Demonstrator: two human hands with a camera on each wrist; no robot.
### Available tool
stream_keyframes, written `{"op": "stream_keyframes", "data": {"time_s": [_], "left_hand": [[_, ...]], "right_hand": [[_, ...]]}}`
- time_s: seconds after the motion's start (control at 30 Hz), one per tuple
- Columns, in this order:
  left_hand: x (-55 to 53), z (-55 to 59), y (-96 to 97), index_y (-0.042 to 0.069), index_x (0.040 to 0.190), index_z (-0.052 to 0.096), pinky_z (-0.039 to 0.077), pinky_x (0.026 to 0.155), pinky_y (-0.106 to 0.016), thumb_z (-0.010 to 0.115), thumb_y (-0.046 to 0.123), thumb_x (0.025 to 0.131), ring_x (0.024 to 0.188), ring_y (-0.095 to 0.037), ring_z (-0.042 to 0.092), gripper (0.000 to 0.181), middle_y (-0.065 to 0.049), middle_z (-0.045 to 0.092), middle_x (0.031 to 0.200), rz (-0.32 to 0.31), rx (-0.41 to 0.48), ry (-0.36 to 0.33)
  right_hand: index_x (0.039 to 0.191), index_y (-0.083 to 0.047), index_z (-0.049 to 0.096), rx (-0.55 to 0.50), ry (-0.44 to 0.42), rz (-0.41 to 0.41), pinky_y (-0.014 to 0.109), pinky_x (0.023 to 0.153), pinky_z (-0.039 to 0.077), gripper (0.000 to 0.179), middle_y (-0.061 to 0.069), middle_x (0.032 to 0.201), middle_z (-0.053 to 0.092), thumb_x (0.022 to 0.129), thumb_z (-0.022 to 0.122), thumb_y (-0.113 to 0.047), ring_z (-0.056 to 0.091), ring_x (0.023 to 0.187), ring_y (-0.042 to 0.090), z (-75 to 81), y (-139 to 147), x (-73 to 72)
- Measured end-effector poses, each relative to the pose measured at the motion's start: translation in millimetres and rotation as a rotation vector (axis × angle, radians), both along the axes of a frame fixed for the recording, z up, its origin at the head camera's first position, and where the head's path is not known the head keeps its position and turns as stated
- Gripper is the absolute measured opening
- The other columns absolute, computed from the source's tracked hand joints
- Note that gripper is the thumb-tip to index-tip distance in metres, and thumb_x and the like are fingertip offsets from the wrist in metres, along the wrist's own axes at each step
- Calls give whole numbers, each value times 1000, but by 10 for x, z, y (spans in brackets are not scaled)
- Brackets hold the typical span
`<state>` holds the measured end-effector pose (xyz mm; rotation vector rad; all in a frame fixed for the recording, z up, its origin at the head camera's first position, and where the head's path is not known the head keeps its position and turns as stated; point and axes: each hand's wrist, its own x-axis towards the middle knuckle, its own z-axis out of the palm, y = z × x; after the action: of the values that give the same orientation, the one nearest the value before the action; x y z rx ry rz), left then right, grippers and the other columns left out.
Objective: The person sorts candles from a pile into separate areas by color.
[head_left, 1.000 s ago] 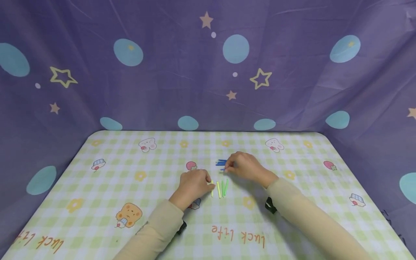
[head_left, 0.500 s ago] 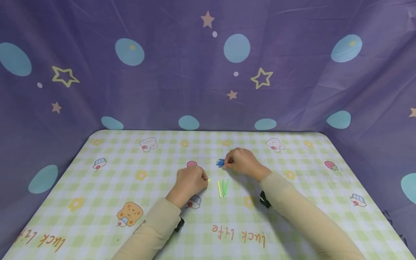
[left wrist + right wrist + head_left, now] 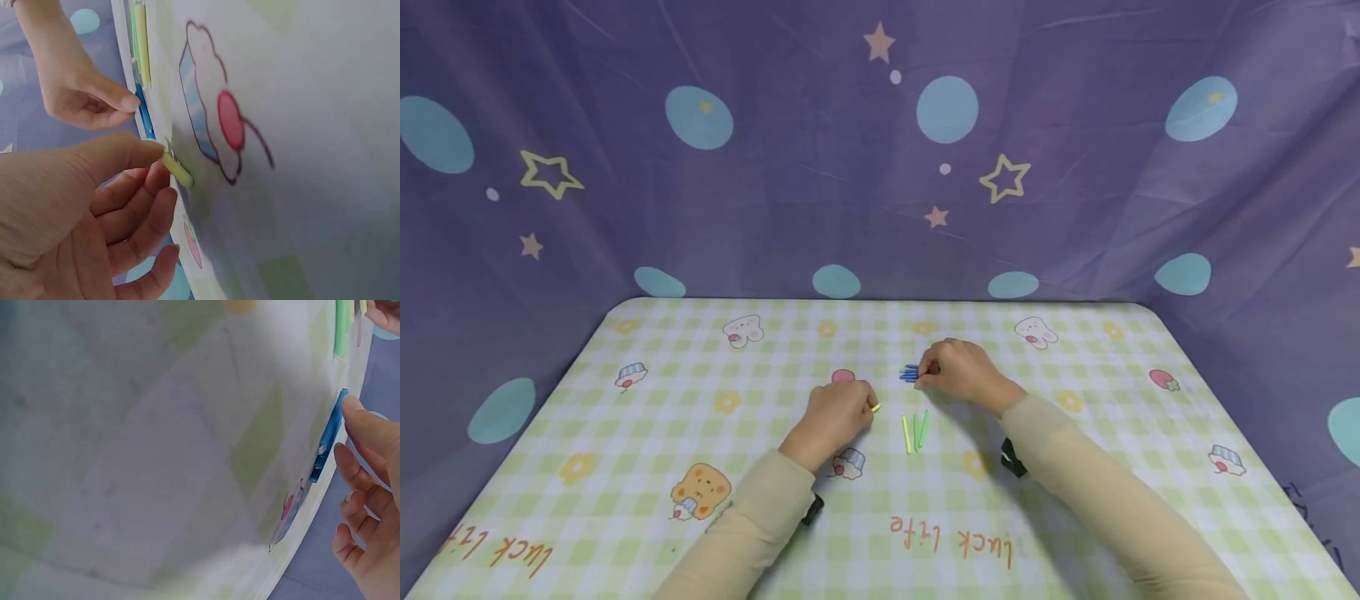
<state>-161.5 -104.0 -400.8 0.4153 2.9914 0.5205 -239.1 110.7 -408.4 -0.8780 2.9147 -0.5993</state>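
Note:
My left hand (image 3: 837,417) pinches a thin yellow stick (image 3: 177,170) between thumb and forefinger, its free end angled down close over the tablecloth. To the right and farther back, my right hand (image 3: 966,371) has thumb and forefinger at the near end of a small bundle of blue sticks (image 3: 908,373). In the right wrist view the thumb tip meets a blue stick (image 3: 329,439), and the other fingers are bent loosely. Between the hands and nearer to me, another yellow stick (image 3: 906,435) lies beside two green sticks (image 3: 923,429), roughly side by side.
A checked tablecloth (image 3: 1075,517) with printed cartoons and lettering covers the table. Behind it hangs a purple curtain (image 3: 775,167) with stars and ovals. Dark wrist devices (image 3: 1013,458) sit under both sleeves.
My left hand has picked up the leftmost yellow stick and drawn it slightly left and away from the others. The right hand has brought a separate blue stick back to the blue bundle.

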Motion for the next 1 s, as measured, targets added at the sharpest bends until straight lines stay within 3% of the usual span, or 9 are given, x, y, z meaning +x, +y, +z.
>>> {"op": "stream_keyframes", "data": {"time_s": [0.37,0.57,0.77,0.83,1.0], "left_hand": [[-154,67,-252,20,97,74,44,62,-36,68,16,90,63,-11,54,10,10,64,76,102,29,20],[-235,64,-430,22,98,75,43,64,-37,69,17,91,65,-13,55,10,10,66,79,130,47,-5],[-282,38,-563,20,99,75,44,72,-44,70,17,91,71,-15,59,10,8,67,82,152,59,-45],[-294,30,-594,20,100,75,44,72,-44,69,16,90,72,-16,59,13,8,68,83,158,62,-52],[-309,19,-663,19,103,76,44,74,-45,69,17,91,76,-17,61,14,6,69,88,176,62,-64]], "right_hand": [[89,-23,76,-18,32,60,30,69,49,13,-12,85,66,82,82,-32,57,77,8,46,28,119],[90,-20,74,-40,67,196,28,69,48,12,-11,88,64,84,81,-28,57,79,10,81,22,256],[92,-20,75,-49,86,338,29,79,50,11,-11,92,65,85,80,-26,59,87,9,63,-7,348],[92,-19,75,-49,84,369,30,86,50,11,-10,94,65,85,80,-25,61,92,10,48,-21,366],[94,-18,76,-43,79,440,28,89,50,11,-9,97,66,84,80,-20,61,95,9,27,-57,394]]}}
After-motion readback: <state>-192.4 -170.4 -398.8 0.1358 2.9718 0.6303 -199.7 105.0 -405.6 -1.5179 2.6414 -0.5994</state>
